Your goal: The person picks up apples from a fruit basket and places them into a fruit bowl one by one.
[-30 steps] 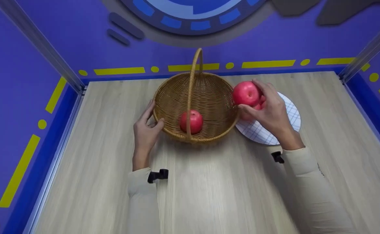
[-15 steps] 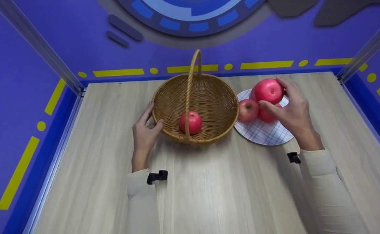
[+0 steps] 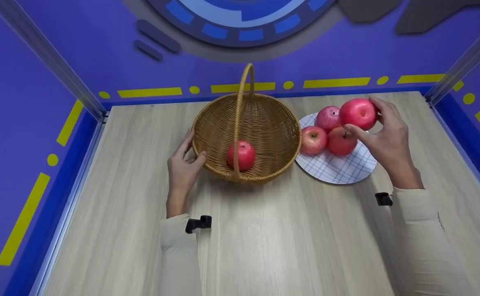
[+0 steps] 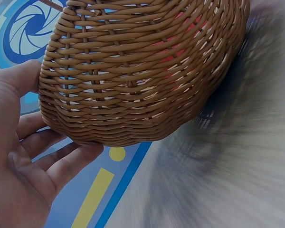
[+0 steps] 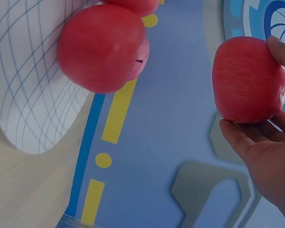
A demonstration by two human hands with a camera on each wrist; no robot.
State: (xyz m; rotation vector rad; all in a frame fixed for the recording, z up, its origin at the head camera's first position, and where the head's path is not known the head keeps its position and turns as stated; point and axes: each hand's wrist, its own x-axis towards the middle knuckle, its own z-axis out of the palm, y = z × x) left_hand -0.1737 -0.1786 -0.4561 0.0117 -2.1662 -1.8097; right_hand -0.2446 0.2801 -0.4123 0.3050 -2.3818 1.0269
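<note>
A brown wicker basket [image 3: 268, 164] with a tall arched handle stands at the middle back of the table, a red apple [image 3: 246, 155] inside it. My left hand [image 3: 182, 168] holds the basket's left side, thumb at the rim and fingers along the woven wall [image 4: 128, 99]. Between thumb and fingers, my right hand [image 3: 388, 139] grips another red apple [image 3: 358, 114], raised over the right edge of a checked plate [image 3: 334, 172]. In the right wrist view this apple [image 5: 247, 80] appears apart from those on the plate. Three apples [image 3: 342, 142] sit together there.
The plate stands close against the basket's right side. Blue-purple panels [image 3: 100, 65] with yellow marks enclose the wooden table [image 3: 256, 238] at the back and both sides. A black wrist mount [image 3: 199, 223] sits at each sleeve.
My right hand has moved right with its apple, from beside the basket rim to the plate's right edge, uncovering the apples on the plate. My left hand stays at the basket.
</note>
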